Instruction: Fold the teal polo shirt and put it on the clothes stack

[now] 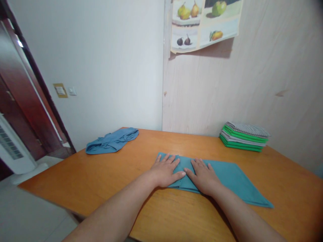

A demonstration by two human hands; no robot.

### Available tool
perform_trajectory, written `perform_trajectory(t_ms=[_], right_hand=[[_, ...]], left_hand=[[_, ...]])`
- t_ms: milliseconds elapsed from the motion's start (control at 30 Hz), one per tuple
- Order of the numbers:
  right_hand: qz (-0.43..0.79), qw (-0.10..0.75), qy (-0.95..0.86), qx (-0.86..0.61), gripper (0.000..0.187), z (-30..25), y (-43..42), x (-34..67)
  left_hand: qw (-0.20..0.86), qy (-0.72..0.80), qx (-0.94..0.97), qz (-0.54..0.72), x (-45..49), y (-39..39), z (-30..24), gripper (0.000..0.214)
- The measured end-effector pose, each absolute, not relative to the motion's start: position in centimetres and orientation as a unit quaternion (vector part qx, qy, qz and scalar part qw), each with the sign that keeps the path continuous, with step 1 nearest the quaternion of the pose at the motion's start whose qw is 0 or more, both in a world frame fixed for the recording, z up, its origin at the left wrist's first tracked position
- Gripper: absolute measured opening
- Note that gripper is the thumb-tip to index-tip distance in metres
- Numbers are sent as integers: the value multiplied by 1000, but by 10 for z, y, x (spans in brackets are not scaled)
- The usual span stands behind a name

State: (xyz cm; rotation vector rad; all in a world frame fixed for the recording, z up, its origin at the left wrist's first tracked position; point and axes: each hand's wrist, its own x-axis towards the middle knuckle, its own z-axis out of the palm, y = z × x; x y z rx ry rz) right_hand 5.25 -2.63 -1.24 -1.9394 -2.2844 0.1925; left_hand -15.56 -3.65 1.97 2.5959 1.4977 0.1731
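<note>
A teal cloth [232, 178], folded into a long flat strip, lies on the wooden table in front of me. My left hand [166, 170] rests flat on its left end with the fingers spread. Close beside it, my right hand [204, 176] presses flat on the middle part, the two thumbs almost meeting. Between the hands a fold edge of the cloth shows. The right end runs out to a slanted point past my right wrist. Part of the cloth is hidden beneath my hands and right forearm.
A crumpled blue garment [112, 141] lies at the table's back left. At the back right sits a stack of folded green and grey striped cloths [244, 137]. Walls border the wooden table [101, 181] behind. Left of it stands a white slatted appliance [15, 148] on the floor.
</note>
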Motion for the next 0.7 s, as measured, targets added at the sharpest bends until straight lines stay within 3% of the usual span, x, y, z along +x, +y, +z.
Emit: perform_trajectory(t_ms=[367,533,700], right_hand=[[39,99,-759,-642,72,-2,-33,46],[60,164,-826,-536,70,10,-48,25],[88,135,-858,-487,70,13,-56,18]], left_hand=[[57,567,783,248,-189,-7,26,54],[44,569,774,273,-200,3,23,53],[55,568,782,250,-191,-1,16,53]])
